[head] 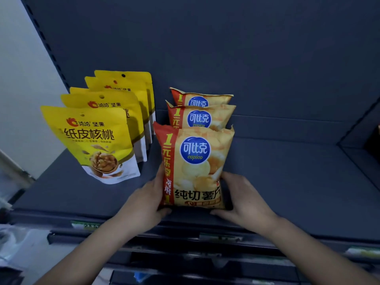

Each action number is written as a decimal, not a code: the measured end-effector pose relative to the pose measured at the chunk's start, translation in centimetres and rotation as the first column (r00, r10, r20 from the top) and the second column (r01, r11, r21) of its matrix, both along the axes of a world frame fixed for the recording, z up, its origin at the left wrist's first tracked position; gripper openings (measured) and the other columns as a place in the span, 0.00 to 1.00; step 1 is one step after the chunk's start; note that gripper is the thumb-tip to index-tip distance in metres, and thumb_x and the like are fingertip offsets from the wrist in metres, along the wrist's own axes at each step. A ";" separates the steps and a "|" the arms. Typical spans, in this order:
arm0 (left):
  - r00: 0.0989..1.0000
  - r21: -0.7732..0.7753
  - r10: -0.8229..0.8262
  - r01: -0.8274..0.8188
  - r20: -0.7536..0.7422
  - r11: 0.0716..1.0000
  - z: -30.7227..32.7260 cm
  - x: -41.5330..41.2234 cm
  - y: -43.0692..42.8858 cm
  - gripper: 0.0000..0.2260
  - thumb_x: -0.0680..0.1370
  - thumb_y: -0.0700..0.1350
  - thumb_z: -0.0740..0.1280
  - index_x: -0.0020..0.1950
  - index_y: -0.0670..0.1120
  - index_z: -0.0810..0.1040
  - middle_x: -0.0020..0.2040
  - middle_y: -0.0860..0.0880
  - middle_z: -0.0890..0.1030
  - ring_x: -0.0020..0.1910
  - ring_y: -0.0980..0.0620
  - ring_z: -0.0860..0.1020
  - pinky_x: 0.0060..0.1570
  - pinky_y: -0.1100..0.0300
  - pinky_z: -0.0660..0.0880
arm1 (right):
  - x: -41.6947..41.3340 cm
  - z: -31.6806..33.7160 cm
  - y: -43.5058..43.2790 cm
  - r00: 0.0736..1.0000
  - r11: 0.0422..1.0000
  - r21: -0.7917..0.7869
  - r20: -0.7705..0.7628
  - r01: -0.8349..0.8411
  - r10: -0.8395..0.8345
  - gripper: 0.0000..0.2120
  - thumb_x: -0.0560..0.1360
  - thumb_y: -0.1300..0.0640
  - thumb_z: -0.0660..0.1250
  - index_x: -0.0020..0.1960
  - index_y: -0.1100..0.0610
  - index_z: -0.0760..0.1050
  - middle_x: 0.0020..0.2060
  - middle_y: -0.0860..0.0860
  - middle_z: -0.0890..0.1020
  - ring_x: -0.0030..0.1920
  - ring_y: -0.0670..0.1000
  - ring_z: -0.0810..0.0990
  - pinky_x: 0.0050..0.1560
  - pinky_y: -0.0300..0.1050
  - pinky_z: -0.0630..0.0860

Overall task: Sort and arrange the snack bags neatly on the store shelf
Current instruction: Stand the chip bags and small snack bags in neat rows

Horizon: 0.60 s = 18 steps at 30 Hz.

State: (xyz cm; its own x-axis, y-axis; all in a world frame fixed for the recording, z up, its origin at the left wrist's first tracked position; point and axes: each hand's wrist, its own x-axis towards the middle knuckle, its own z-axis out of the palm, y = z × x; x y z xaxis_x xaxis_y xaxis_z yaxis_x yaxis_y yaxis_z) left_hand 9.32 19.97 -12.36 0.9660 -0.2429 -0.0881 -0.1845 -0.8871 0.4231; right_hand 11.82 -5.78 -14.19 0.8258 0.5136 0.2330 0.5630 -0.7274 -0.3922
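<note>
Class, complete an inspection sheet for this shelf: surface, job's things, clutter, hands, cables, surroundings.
Surface: dark grey shelf.
Job's things: five yellow walnut bags upright in a row at left; three chip bags in a row beside them.
Clutter: nothing seen on the shelf.
Hands: left hand and right hand grip the front chip bag by its lower sides.
Cables: nothing seen.
Surroundings: dark back panel; white wall at left; price-label rail along the front edge.

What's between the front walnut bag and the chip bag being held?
Only bare shelf, seen in the head view, separates the front walnut bag from the chip bag that the left hand and right hand hold.
</note>
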 end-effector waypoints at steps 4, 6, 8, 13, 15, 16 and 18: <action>1.000 0.616 -0.026 0.013 0.012 0.788 1.7 -1.1 1.0 0.27 0.80 0.54 0.58 0.75 0.46 0.55 0.68 0.49 0.69 0.67 0.49 0.68 0.59 0.57 0.68 | -0.1 0.8 -2.1 0.996 0.991 -0.107 -0.048 -0.078 0.074 0.42 0.68 0.37 0.69 0.74 0.52 0.57 0.65 0.47 0.70 0.64 0.44 0.66 0.61 0.28 0.52; 0.997 0.643 -0.078 0.062 -0.004 0.764 2.8 -2.4 1.3 0.16 0.79 0.55 0.58 0.65 0.54 0.69 0.62 0.54 0.73 0.61 0.54 0.72 0.55 0.61 0.70 | 0.4 1.4 -3.9 0.991 0.976 -0.188 -0.096 -0.114 0.097 0.39 0.71 0.39 0.68 0.75 0.50 0.55 0.67 0.45 0.67 0.66 0.44 0.64 0.63 0.27 0.50; 0.987 0.532 -0.147 0.158 -0.065 0.832 5.0 -3.6 0.2 0.15 0.77 0.61 0.58 0.60 0.58 0.74 0.58 0.57 0.76 0.57 0.60 0.74 0.53 0.64 0.71 | 1.0 2.1 -5.9 0.989 0.952 -0.285 -0.122 -0.111 0.079 0.35 0.73 0.40 0.66 0.74 0.51 0.58 0.67 0.46 0.68 0.67 0.44 0.64 0.63 0.29 0.51; 0.825 0.021 -0.554 0.560 -0.113 0.828 8.7 -4.1 -9.4 0.14 0.79 0.59 0.59 0.63 0.56 0.72 0.57 0.60 0.74 0.56 0.65 0.70 0.58 0.63 0.69 | 1.8 3.8 -12.0 0.989 0.912 -0.408 -0.146 -0.032 -0.031 0.32 0.73 0.44 0.68 0.72 0.50 0.61 0.67 0.45 0.69 0.67 0.45 0.65 0.65 0.34 0.56; 0.799 0.032 -0.597 0.597 0.069 0.802 7.4 -2.3 -13.8 0.16 0.80 0.55 0.58 0.67 0.52 0.69 0.64 0.57 0.69 0.62 0.59 0.67 0.63 0.60 0.65 | 1.6 4.4 -15.0 0.983 0.901 -0.435 -0.163 0.007 -0.086 0.32 0.73 0.44 0.68 0.72 0.49 0.61 0.67 0.45 0.69 0.67 0.45 0.65 0.65 0.35 0.57; 0.801 0.083 -0.585 0.579 0.129 0.811 6.3 -1.0 -15.9 0.19 0.80 0.54 0.59 0.70 0.51 0.66 0.68 0.55 0.66 0.66 0.56 0.65 0.66 0.59 0.62 | 1.3 4.6 -16.6 0.978 0.893 -0.450 -0.174 0.028 -0.118 0.32 0.73 0.45 0.68 0.72 0.49 0.61 0.67 0.45 0.68 0.67 0.45 0.65 0.65 0.36 0.57; 0.814 0.220 -0.555 0.517 0.172 0.827 4.6 1.4 -19.9 0.23 0.80 0.54 0.59 0.73 0.48 0.61 0.72 0.52 0.62 0.70 0.53 0.61 0.68 0.58 0.59 | 0.5 5.1 -20.0 0.966 0.868 -0.490 -0.178 0.079 -0.189 0.32 0.73 0.46 0.68 0.73 0.49 0.60 0.68 0.46 0.67 0.68 0.46 0.64 0.65 0.37 0.58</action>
